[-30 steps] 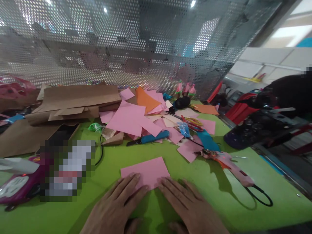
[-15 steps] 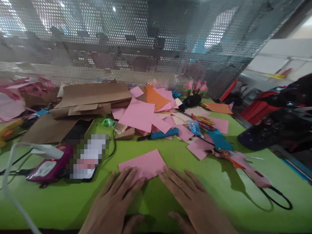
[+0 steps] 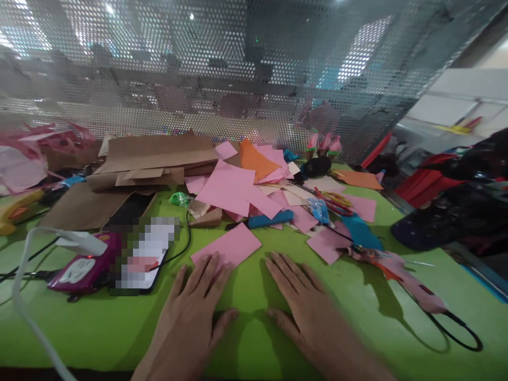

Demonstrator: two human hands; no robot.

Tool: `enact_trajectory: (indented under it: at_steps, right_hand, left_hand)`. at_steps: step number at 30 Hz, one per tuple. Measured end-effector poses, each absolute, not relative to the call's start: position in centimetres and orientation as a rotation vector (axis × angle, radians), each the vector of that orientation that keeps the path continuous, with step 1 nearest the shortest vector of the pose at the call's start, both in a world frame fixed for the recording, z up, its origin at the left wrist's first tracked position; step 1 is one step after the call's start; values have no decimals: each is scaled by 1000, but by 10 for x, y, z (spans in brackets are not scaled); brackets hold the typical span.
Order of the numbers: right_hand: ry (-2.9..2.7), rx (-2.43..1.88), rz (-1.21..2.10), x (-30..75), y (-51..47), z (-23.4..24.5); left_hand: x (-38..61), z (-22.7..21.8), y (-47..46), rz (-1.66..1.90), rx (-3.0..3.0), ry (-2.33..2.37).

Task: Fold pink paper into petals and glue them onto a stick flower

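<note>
A pink sheet of paper (image 3: 232, 244) lies tilted on the green tabletop (image 3: 254, 354) in front of me. The fingertips of my left hand (image 3: 196, 307) rest flat over its lower left edge, covering part of it. My right hand (image 3: 299, 299) lies palm down on the table to the right of the sheet, apart from it, with fingers stretched out. Just behind the sheet, a blue-handled utility knife (image 3: 272, 218) lies by the pile of pink paper (image 3: 228, 188).
A pink glue gun (image 3: 410, 280) with a looped cord lies at the right. On the left are a phone (image 3: 148, 259), a purple power strip (image 3: 81, 270) and a white cable. Brown cardboard (image 3: 159, 156), scissors (image 3: 331, 201) and an orange paper piece (image 3: 256, 161) crowd the back before a perforated metal screen (image 3: 222, 69).
The pink sheet has turned and shifted slightly up and left. My right hand has come away from its right corner; my left hand stays on it, thumb now off the paper.
</note>
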State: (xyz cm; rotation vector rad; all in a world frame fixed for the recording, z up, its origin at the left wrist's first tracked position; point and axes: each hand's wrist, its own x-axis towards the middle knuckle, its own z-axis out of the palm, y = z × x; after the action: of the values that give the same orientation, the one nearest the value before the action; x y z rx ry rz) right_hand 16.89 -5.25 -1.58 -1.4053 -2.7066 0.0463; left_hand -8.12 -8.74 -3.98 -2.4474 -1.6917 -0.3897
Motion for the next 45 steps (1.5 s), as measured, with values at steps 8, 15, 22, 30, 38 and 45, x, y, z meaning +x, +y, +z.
enact_trajectory:
  at_steps: [8, 15, 22, 30, 38, 45]
  right_hand:
    - [-2936, -909, 281, 171, -70, -8]
    - [-2652, -1196, 399, 166, -46, 10]
    - [-2763, -1087, 378, 155, -30, 7]
    - [-2768, -1149, 421, 157, -32, -1]
    - [-2733, -1175, 419, 156, -33, 0]
    - [-2761, -1181, 398, 157, -31, -4]
  left_hand:
    - [-84, -45, -89, -429, -2423, -1610]
    - [-72, -30, -88, -593, -2480, -1532]
    - [-77, -33, -86, -698, -2256, -1943]
    - [-76, -38, -90, -847, -2300, -1934]
    - [-72, -41, -92, -883, -2264, -1954]
    - [-77, -38, -93, -989, -2353, -1985]
